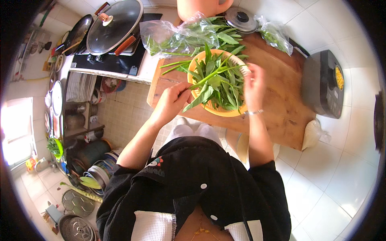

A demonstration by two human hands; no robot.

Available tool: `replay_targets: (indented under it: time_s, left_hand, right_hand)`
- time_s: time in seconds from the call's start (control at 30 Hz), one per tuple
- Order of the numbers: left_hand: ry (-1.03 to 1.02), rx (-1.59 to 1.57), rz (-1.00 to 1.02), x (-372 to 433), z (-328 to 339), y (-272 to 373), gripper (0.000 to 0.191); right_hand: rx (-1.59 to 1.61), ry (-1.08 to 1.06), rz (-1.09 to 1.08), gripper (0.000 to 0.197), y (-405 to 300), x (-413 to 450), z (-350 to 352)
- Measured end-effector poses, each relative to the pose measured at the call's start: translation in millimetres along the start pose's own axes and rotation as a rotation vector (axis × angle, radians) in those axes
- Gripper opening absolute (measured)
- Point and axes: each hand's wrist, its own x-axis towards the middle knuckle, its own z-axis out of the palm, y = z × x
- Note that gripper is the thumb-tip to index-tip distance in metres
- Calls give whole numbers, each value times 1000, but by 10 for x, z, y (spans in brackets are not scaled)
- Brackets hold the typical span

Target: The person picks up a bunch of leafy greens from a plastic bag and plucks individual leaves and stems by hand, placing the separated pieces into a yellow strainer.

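Observation:
A yellow plastic basket (226, 113) stands near the front edge of a wooden table, heaped with leafy greens (221, 90) that look like water spinach. Between the thumb and fingers of my left hand (175, 98), at the basket's left side, is the end of a green stem (208, 79) that slants up over the leaves. My right hand (254, 86) is blurred at the basket's right rim; whether it holds anything is hidden. Behind the basket lie more greens (229, 37), partly inside a clear plastic bag (181, 36). Several loose stems (176, 64) point left from the pile.
A black rice cooker (322, 84) stands at the right of the wooden table (277, 99). A pot lid (241, 19), a pink jug (197, 9) and a small bag of greens (276, 37) sit at the back. Left is a stove (120, 64) with a lidded wok (116, 27).

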Motion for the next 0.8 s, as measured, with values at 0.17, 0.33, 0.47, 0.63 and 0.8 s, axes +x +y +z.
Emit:
replay_targets:
  time_s: [0.17, 0.33, 0.47, 0.63, 0.8]
  left_hand:
    - [37, 248, 132, -45, -51, 80, 21]
    - [27, 306, 201, -8, -113, 191, 20]
    - [-47, 194, 128, 35, -152, 143, 20]
    - [-56, 169, 173, 56, -139, 139, 19]
    - [-105, 237, 33, 63, -155, 97, 16]
  right_hand:
    - [-385, -226, -729, 21, -832, 226, -191]
    - [-270, -408, -707, 17, -694, 247, -122]
    - [-173, -532, -590, 15, -698, 246, -120]
    - [-155, -787, -370, 16, -685, 197, -104]
    - [-297, -698, -513, 10, -597, 183, -100]
